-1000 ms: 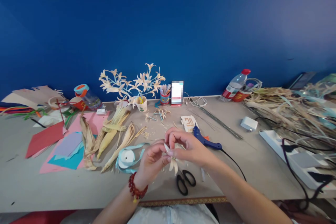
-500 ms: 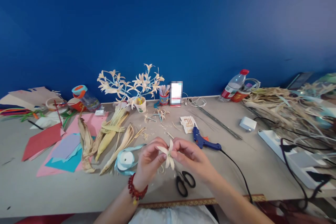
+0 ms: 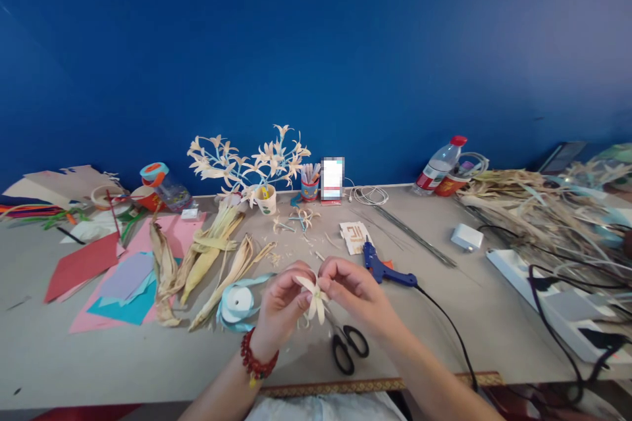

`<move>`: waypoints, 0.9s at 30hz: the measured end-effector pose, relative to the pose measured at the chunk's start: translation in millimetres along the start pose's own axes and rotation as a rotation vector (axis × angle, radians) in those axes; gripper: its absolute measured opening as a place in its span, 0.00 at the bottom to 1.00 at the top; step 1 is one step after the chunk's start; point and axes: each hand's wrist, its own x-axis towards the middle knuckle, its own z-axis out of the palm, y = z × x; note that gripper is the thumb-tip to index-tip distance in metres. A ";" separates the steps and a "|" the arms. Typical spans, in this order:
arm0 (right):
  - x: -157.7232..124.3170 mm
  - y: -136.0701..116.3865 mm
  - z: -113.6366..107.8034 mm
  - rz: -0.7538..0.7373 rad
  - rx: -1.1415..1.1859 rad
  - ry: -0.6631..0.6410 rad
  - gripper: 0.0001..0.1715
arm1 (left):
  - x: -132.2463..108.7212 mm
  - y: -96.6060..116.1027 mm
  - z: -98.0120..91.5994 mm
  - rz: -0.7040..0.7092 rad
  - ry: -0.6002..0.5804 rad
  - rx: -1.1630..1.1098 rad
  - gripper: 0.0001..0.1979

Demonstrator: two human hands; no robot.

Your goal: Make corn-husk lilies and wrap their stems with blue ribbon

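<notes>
"Cream petals are showing between the two hands. Where is the whole flower sitting?"

"It's hanging above the near part of the table, with the left hand flanking it on the left and the right hand on the right."

"Which way is it facing?"

"One petal is reaching left and slightly far; two others are running near, towards the scissors. I'm not making out one long axis, and any stem is hiding from view."

"Is either hand lying nearer?"

"Neither; both are touching it. The right thumb and forefinger are meeting just beside the centre, while the left thumb and fingers are gripping around the left petal."

"So nothing is spreading wide?"

"No, both pinches are staying narrow, holding the flower. How firmly they're pressing, I'm not able to tell."

"And around it?"

"Blue ribbon is resting to the left, and the glue gun is lying farther off, to the right."
</notes>
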 end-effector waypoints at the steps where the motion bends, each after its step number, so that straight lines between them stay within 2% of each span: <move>1: 0.1 1.0 0.1 0.007 0.013 0.008 0.18 | -0.2 0.1 -0.6 -0.003 -0.003 -0.017 0.08; 4: -0.2 3.6 -1.4 -0.033 0.014 0.060 0.15 | -0.6 -0.2 -1.6 -0.014 -0.002 -0.081 0.07; 7: -2.2 9.3 -2.1 -0.083 -0.040 0.129 0.13 | -1.1 -1.5 -1.0 -0.042 0.050 -0.136 0.07; 11: -8.3 22.8 4.4 -0.059 0.028 0.124 0.14 | -2.1 -2.5 1.2 -0.100 0.115 -0.195 0.09; 14: -12.9 29.4 11.6 -0.136 0.037 0.125 0.10 | -2.7 -2.5 2.2 -0.131 0.137 -0.218 0.11; 21: -13.9 27.4 21.6 -0.285 -0.160 0.168 0.06 | -4.1 -5.3 5.7 -0.102 0.169 -0.220 0.10; 27: -16.0 29.1 18.2 -0.415 -0.298 0.192 0.03 | -7.4 -1.3 3.8 -0.128 0.150 -0.208 0.06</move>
